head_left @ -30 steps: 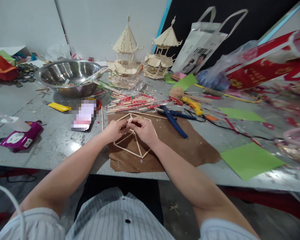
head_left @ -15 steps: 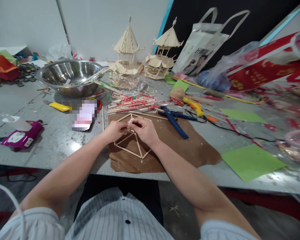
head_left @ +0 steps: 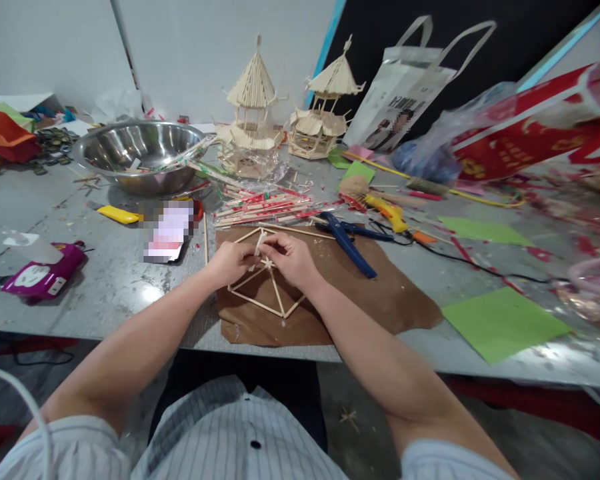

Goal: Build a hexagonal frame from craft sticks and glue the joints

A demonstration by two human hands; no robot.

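Metal bowl: thin sticks inside. Left hand, right hand together, pinching small pale piece; stick frame beneath them on brown sheet.

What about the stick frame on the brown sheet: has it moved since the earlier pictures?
No, the stick frame shows no clear shift against the brown sheet.

At the centre of the view, the left-hand grip and right-hand grip pinch a pale stick over a stick lattice. Upper left, a bowl; upper centre, two pagodas.
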